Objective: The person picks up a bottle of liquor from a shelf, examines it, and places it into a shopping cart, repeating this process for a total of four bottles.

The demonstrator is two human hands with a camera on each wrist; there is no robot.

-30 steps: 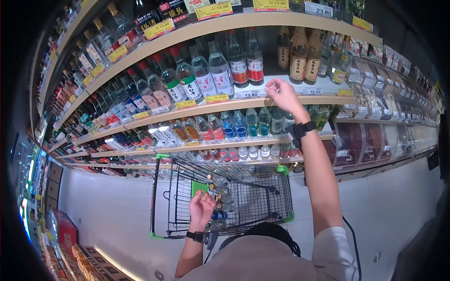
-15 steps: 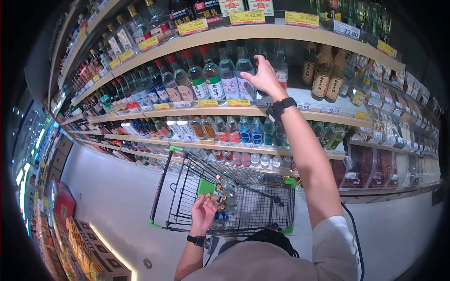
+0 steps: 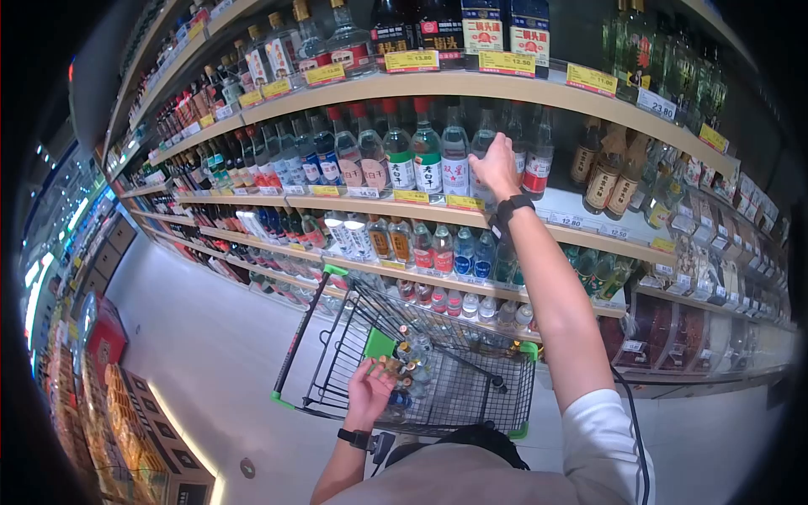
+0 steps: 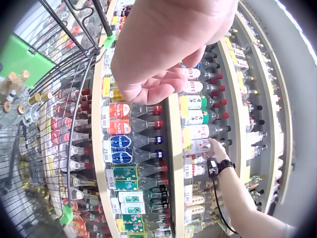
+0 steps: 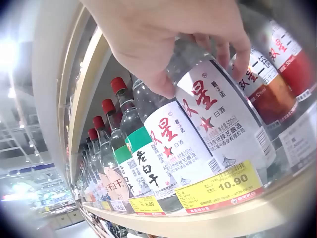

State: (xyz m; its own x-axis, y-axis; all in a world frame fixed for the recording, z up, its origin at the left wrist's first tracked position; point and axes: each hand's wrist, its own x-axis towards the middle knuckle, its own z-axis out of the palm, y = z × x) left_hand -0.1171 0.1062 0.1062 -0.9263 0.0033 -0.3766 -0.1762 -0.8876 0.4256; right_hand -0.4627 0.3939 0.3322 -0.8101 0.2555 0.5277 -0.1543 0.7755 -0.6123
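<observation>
My right hand (image 3: pixel 497 164) is at the middle shelf, with thumb and fingers around the upper part of a clear liquor bottle (image 5: pixel 220 111) that has a white label with red characters. The bottle stands upright behind a yellow 10.90 price tag (image 5: pixel 220 186). A matching bottle (image 5: pixel 171 141) is beside it on the left; bottles with orange and red labels (image 5: pixel 292 54) are on the right. Over the shopping cart (image 3: pixel 438 404), my left hand (image 3: pixel 370 391) hangs with loosely curled fingers and nothing in it.
Several bottles (image 3: pixel 417 358) lie in the cart near its green panel (image 3: pixel 380 344). Green-labelled bottles (image 3: pixel 427 160) line the shelf to the left, and paper-wrapped bottles (image 3: pixel 606 181) stand to the right. The shelf above (image 3: pixel 454 82) overhangs the bottles.
My right hand has moved left from near the shelf front by the red-labelled bottle and now grips a white-labelled bottle. My left hand stays over the cart. The head view has shifted.
</observation>
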